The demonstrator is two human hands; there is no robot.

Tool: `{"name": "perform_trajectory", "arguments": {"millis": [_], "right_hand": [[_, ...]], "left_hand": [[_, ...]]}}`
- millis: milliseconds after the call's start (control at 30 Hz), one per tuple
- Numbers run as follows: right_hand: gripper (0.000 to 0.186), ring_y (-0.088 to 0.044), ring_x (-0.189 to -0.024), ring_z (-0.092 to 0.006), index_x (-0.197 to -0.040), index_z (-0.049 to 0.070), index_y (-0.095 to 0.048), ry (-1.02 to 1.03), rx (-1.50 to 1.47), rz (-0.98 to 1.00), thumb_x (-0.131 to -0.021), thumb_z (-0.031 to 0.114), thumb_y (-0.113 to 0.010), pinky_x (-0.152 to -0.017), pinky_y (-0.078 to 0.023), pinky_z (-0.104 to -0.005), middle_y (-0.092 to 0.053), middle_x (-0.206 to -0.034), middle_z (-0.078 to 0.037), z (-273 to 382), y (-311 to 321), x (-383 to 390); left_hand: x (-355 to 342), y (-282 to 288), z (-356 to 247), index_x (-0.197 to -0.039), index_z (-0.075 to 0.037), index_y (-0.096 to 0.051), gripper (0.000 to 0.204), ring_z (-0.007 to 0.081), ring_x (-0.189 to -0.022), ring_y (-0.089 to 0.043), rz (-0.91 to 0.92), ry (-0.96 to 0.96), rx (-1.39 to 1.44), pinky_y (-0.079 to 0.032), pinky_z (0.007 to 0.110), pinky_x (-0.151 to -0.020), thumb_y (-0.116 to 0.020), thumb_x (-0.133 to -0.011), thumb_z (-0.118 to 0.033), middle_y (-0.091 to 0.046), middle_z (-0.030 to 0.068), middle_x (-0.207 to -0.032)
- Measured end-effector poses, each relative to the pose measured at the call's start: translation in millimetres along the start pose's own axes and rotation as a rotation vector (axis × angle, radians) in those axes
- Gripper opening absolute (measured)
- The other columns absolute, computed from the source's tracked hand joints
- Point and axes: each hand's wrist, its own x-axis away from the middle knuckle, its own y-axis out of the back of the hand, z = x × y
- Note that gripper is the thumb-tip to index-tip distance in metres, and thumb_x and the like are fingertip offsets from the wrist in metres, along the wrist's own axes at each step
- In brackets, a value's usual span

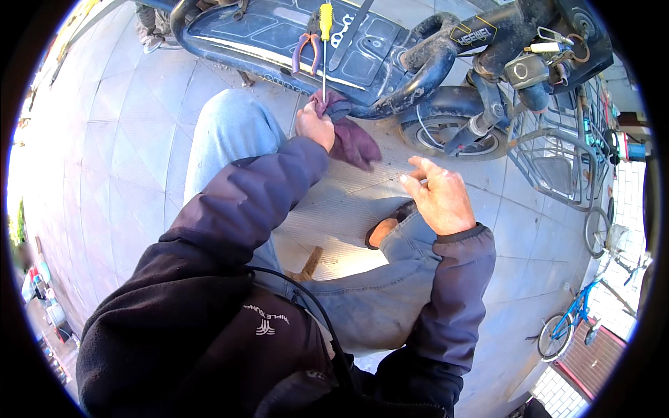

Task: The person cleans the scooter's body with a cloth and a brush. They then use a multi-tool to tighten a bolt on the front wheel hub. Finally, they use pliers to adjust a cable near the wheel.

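My left hand is closed on a dark maroon cloth, which hangs down to the right of it. It is beside the near edge of a scooter's black footboard. On that board lie a yellow-handled screwdriver, its shaft reaching toward the cloth, and pliers with purple and orange grips. A flat dark bar rests to their right. My right hand is in the air below the scooter's front wheel. Its fingers are partly bent and apart, holding nothing.
The scooter's black frame and steering column stand at the upper right, with keys hanging there. A dark metal rack is beyond the wheel. Far right is a blue bicycle. My bent knees flank the tiled ground.
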Motion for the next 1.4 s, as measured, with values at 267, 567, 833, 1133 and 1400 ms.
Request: {"name": "perform_trajectory", "arguments": {"millis": [267, 567, 833, 1133, 1400], "right_hand": [[0.037, -0.067, -0.081, -0.0336, -0.114, -0.002, -0.062, -0.018, 0.006, 0.001, -0.085, 0.021, -0.064, -0.073, -0.051, -0.0412, -0.069, -0.090, -0.018, -7.6, -2.3, 4.6], [0.039, -0.067, -0.082, -0.0325, -0.115, -0.002, -0.062, -0.050, 0.026, 0.033, -0.085, 0.023, -0.064, -0.076, -0.051, -0.0402, -0.070, -0.088, -0.017, -12.9, -8.0, -0.9], [0.038, -0.068, -0.079, -0.0311, -0.114, -0.001, -0.062, -0.013, 0.082, 0.008, -0.085, 0.023, -0.065, -0.073, -0.051, -0.0384, -0.070, -0.087, -0.016, -12.7, -8.6, -1.1], [0.039, -0.066, -0.077, -0.0373, -0.114, 0.003, -0.063, -0.008, 0.082, 0.024, -0.084, 0.028, -0.066, -0.070, -0.052, -0.0446, -0.068, -0.085, -0.019, -12.1, -12.2, -1.5], [0.040, -0.065, -0.085, -0.0376, -0.114, 0.002, -0.063, 0.048, 0.165, -0.043, -0.084, 0.029, -0.066, -0.075, -0.050, -0.0455, -0.069, -0.089, -0.017, -6.1, -9.8, 2.0]], "left_hand": [[17.9, -47.4, -11.8, -0.096, 0.001, -0.064, 0.021, 0.0418, -0.092, -0.059, -0.005, -0.107, -0.035, -0.048, 0.047, -0.081, -0.062, -0.077, -0.009, -0.060, 0.0229, -0.095], [52.1, -22.4, -39.5, -0.104, -0.002, -0.064, 0.033, 0.0401, -0.092, -0.060, 0.333, -0.406, 0.414, -0.048, 0.044, -0.084, -0.063, -0.073, -0.014, -0.062, 0.0225, -0.094], [10.5, -40.0, 0.2, -0.111, -0.002, -0.061, 0.036, 0.0435, -0.094, -0.059, -0.092, -0.056, 0.097, -0.048, 0.047, -0.086, -0.064, -0.076, -0.011, -0.060, 0.0241, -0.103], [29.9, -46.3, -7.0, -0.111, -0.004, -0.058, 0.034, 0.0485, -0.090, -0.055, 0.135, -0.329, 0.189, -0.046, 0.052, -0.078, -0.061, -0.079, -0.014, -0.056, 0.0279, -0.098], [5.4, -21.7, 11.4, -0.113, -0.001, -0.059, 0.039, 0.0393, -0.092, -0.057, 0.019, -0.361, -0.209, -0.049, 0.047, -0.075, -0.065, -0.075, -0.005, -0.055, 0.0207, -0.099]]}}
